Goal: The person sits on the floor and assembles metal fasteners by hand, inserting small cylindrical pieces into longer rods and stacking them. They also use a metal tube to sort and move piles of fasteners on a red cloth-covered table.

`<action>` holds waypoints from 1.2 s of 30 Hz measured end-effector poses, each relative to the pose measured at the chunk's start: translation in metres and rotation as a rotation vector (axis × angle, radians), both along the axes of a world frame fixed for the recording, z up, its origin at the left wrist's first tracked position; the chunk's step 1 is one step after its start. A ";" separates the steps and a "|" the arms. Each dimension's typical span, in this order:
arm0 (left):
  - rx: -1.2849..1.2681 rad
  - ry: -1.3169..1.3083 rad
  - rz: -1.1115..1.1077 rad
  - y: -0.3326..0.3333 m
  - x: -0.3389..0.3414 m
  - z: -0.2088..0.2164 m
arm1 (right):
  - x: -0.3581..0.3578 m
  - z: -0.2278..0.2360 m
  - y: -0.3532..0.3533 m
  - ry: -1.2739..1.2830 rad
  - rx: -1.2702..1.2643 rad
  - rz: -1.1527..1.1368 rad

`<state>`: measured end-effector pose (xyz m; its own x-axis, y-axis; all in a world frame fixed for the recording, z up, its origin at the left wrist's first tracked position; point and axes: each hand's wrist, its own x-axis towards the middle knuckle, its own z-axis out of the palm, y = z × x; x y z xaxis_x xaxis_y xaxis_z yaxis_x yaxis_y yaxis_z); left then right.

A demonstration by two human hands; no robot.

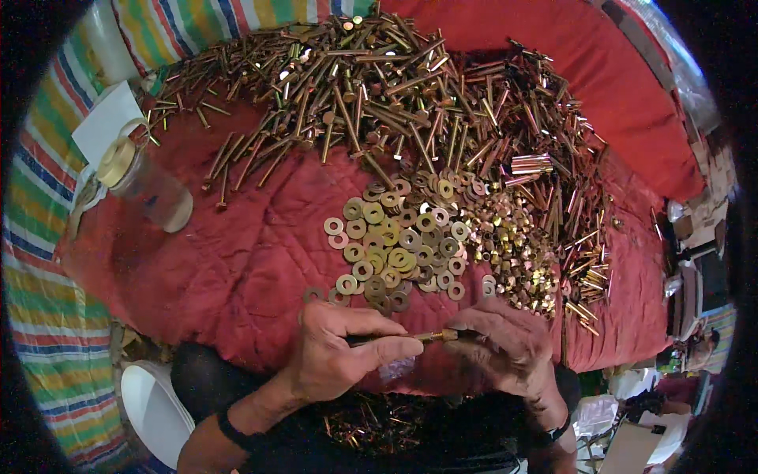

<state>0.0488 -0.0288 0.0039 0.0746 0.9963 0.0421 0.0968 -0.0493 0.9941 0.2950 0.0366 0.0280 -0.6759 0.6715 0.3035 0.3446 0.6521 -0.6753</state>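
Observation:
My left hand (339,347) is closed around a threaded bolt (431,337), thumb and forefinger pressed along its shaft. The bolt lies almost level, its threaded end pointing to the right. On that end sits a small brass-coloured nut (450,335), pinched by the fingers of my right hand (509,344); its far side is hidden. Just beyond the hands, flat washers (399,259) lie in a loose pile on red quilted cloth (229,292). To their right is a heap of small golden nuts (513,253).
Long bolts (347,103) are heaped at the back, and more metal pieces (553,134) lie at the right. A clear jar with a cream lid (117,162) leans at the left. More metal pieces (371,426) lie below my hands. A white curved object (154,411) is lower left.

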 end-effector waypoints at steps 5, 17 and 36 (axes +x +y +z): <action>-0.079 -0.083 -0.030 -0.002 0.003 -0.001 | 0.002 0.009 -0.007 -0.159 -0.099 -0.129; -0.125 -0.100 -0.059 -0.001 0.000 -0.003 | -0.003 0.006 0.000 -0.062 -0.048 -0.020; -0.003 0.067 -0.530 0.008 -0.010 0.008 | 0.016 0.027 0.003 -0.035 -0.291 -0.254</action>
<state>0.0386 -0.0205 0.0117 0.5705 0.8211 0.0175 0.1222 -0.1060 0.9868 0.3108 0.0396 0.0551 -0.4838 0.8734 0.0554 0.4963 0.3260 -0.8046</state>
